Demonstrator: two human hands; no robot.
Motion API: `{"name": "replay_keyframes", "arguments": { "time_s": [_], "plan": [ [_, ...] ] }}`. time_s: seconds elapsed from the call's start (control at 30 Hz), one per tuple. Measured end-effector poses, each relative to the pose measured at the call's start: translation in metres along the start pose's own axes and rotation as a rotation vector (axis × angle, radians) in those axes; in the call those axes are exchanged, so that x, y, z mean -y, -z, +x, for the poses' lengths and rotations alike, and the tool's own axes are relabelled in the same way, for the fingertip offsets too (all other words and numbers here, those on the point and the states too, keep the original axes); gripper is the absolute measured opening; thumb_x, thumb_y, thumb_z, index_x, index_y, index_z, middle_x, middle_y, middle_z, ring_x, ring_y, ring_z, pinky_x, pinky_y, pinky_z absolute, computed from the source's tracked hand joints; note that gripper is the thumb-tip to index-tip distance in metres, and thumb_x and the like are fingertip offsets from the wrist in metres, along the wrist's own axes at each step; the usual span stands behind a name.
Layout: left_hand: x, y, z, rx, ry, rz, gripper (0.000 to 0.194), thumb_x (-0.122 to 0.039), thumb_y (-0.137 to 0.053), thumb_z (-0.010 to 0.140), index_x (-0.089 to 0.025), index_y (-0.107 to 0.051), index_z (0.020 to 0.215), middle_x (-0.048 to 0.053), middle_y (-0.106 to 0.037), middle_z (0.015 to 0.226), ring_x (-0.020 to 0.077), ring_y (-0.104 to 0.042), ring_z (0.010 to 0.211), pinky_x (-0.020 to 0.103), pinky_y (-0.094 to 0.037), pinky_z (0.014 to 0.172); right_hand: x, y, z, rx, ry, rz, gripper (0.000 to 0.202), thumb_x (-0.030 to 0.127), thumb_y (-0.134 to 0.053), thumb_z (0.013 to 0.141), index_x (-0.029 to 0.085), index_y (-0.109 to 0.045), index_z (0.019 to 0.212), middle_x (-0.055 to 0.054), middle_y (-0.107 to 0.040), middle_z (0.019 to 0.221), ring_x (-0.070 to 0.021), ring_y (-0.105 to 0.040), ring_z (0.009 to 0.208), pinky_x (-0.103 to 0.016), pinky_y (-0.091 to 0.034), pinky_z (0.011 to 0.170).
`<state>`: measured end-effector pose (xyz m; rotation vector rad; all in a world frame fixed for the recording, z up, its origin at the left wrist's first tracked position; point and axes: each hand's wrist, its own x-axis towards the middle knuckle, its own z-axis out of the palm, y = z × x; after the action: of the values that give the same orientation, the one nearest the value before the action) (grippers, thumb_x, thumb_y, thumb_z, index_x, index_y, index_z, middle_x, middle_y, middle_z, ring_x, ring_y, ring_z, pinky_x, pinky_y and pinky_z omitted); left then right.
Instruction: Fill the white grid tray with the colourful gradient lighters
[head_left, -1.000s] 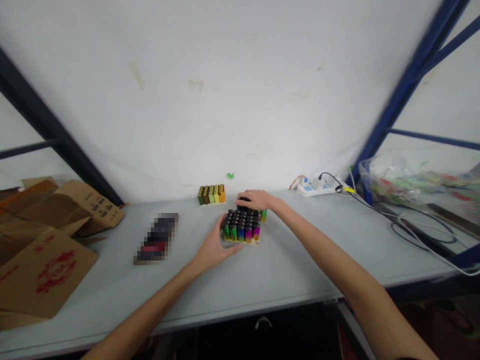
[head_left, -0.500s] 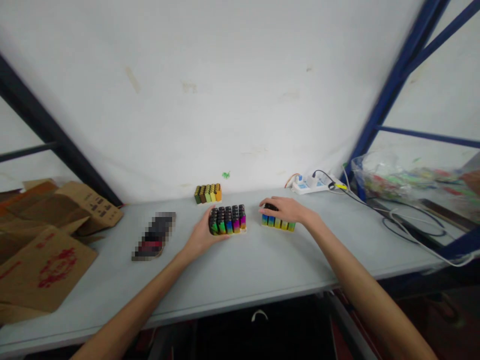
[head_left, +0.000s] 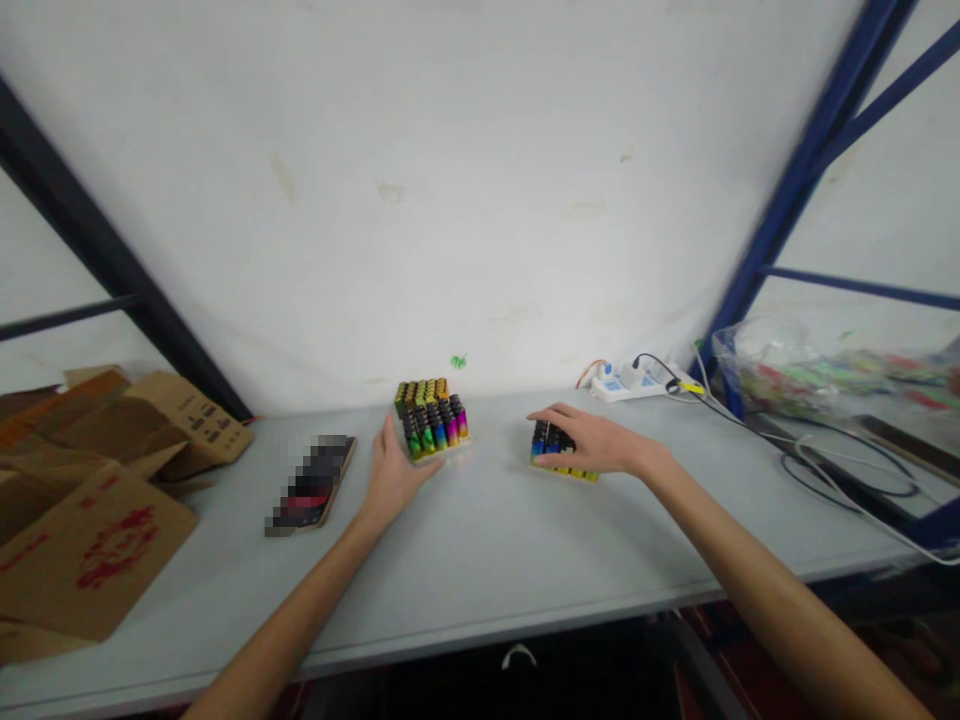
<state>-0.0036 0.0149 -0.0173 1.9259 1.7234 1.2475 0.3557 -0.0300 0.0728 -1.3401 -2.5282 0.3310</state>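
Note:
My left hand [head_left: 391, 472] is at the left end of a tray of lighters [head_left: 436, 428] with black tops and green, blue and pink bodies. Its fingers are spread along the tray's left side, and the thumb reaches along the front edge. Directly behind stands another block of lighters [head_left: 423, 389], yellow, green and orange. On the right, my right hand [head_left: 592, 438] spans a second tray of lighters [head_left: 564, 470] with blue and yellow bodies, fingers over the back and thumb across the front. The palm hides much of that tray.
A phone [head_left: 319, 485], partly pixelated, lies left on the grey table [head_left: 480, 540]. Folded cardboard boxes [head_left: 105, 510] fill the far left. A white power strip [head_left: 630, 382] with cables stands at the wall. A clear plastic bag [head_left: 772, 350] and blue rack posts [head_left: 806, 170] are at right.
The left tray has moved left and back, close against the rear lighters, and my left hand's fingers have loosened around it. My right hand has shifted slightly over its tray.

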Motion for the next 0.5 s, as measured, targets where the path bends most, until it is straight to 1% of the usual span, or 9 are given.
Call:
{"name": "replay_keyframes", "arguments": {
  "time_s": [0.07, 0.1, 0.17, 0.23, 0.27, 0.33, 0.4, 0.43, 0.5],
  "plan": [
    [-0.006, 0.005, -0.013, -0.041, -0.042, 0.047, 0.115, -0.052, -0.081, 0.073, -0.013, -0.017, 0.16, 0.026, -0.031, 0.158, 0.0433, -0.029, 0.151, 0.063, -0.028, 0.123, 0.004, -0.006, 0.001, -0.017, -0.015, -0.049, 0.072, 0.069, -0.055, 0.094, 0.03, -0.045, 0.154, -0.012, -0.055, 0.145, -0.0286, -0.06, 0.124, -0.04, -0.045, 0.107],
    [-0.011, 0.008, -0.021, -0.059, -0.078, 0.05, 0.109, -0.052, -0.077, 0.077, -0.015, -0.018, 0.161, 0.024, -0.03, 0.159, 0.0423, -0.029, 0.151, 0.064, -0.029, 0.122, 0.006, -0.01, 0.003, -0.027, -0.031, -0.094, 0.07, 0.068, -0.055, 0.095, 0.03, -0.047, 0.154, -0.013, -0.055, 0.144, -0.0297, -0.06, 0.123, -0.042, -0.046, 0.106],
    [-0.022, 0.016, -0.036, -0.07, -0.145, 0.029, 0.095, -0.049, -0.071, 0.084, -0.02, -0.023, 0.161, 0.02, -0.034, 0.156, 0.0389, -0.039, 0.146, 0.06, -0.041, 0.117, 0.01, -0.019, 0.007, -0.061, -0.079, -0.211, 0.062, 0.062, -0.055, 0.098, 0.028, -0.05, 0.15, -0.015, -0.057, 0.141, -0.0319, -0.061, 0.12, -0.045, -0.047, 0.102],
    [-0.034, 0.022, -0.049, -0.068, -0.206, -0.017, 0.083, -0.045, -0.066, 0.089, -0.025, -0.028, 0.16, 0.015, -0.04, 0.151, 0.0327, -0.053, 0.132, 0.053, -0.052, 0.107, 0.013, -0.026, 0.012, -0.089, -0.121, -0.314, 0.053, 0.056, -0.053, 0.101, 0.025, -0.055, 0.144, -0.016, -0.059, 0.134, -0.0327, -0.062, 0.116, -0.046, -0.048, 0.098],
    [-0.04, 0.023, -0.055, -0.079, -0.224, -0.03, 0.078, -0.043, -0.065, 0.091, -0.026, -0.031, 0.159, 0.014, -0.042, 0.148, 0.03, -0.057, 0.126, 0.051, -0.056, 0.103, 0.015, -0.029, 0.014, -0.094, -0.133, -0.347, 0.05, 0.055, -0.053, 0.101, 0.024, -0.056, 0.141, -0.017, -0.06, 0.131, -0.0326, -0.063, 0.114, -0.046, -0.048, 0.096],
    [-0.051, 0.021, -0.064, -0.085, -0.263, -0.041, 0.071, -0.039, -0.062, 0.093, -0.027, -0.034, 0.157, 0.012, -0.045, 0.143, 0.0265, -0.06, 0.119, 0.047, -0.058, 0.099, 0.017, -0.032, 0.016, -0.091, -0.148, -0.386, 0.048, 0.055, -0.051, 0.102, 0.022, -0.057, 0.137, -0.018, -0.06, 0.129, -0.0328, -0.063, 0.112, -0.045, -0.049, 0.094],
    [-0.058, 0.013, -0.069, -0.019, -0.288, -0.058, 0.064, -0.034, -0.059, 0.095, -0.028, -0.038, 0.155, 0.011, -0.048, 0.14, 0.0252, -0.06, 0.118, 0.044, -0.058, 0.1, 0.022, -0.035, 0.018, -0.089, -0.183, -0.414, 0.048, 0.055, -0.05, 0.102, 0.022, -0.058, 0.135, -0.018, -0.06, 0.128, -0.0336, -0.062, 0.112, -0.045, -0.049, 0.093],
    [-0.061, 0.007, -0.071, 0.05, -0.297, -0.065, 0.061, -0.033, -0.058, 0.095, -0.028, -0.039, 0.153, 0.011, -0.05, 0.138, 0.0249, -0.061, 0.118, 0.044, -0.058, 0.099, 0.026, -0.036, 0.019, -0.091, -0.213, -0.426, 0.047, 0.055, -0.05, 0.102, 0.021, -0.058, 0.134, -0.018, -0.061, 0.127, -0.034, -0.062, 0.112, -0.045, -0.049, 0.092],
    [-0.065, -0.007, -0.075, 0.234, -0.309, -0.078, 0.059, -0.031, -0.056, 0.096, -0.028, -0.041, 0.152, 0.01, -0.053, 0.137, 0.0254, -0.061, 0.12, 0.043, -0.057, 0.1, 0.036, -0.039, 0.021, -0.105, -0.288, -0.448, 0.046, 0.055, -0.05, 0.102, 0.021, -0.058, 0.133, -0.019, -0.061, 0.126, -0.0347, -0.062, 0.111, -0.046, -0.05, 0.091]
  ]
}}
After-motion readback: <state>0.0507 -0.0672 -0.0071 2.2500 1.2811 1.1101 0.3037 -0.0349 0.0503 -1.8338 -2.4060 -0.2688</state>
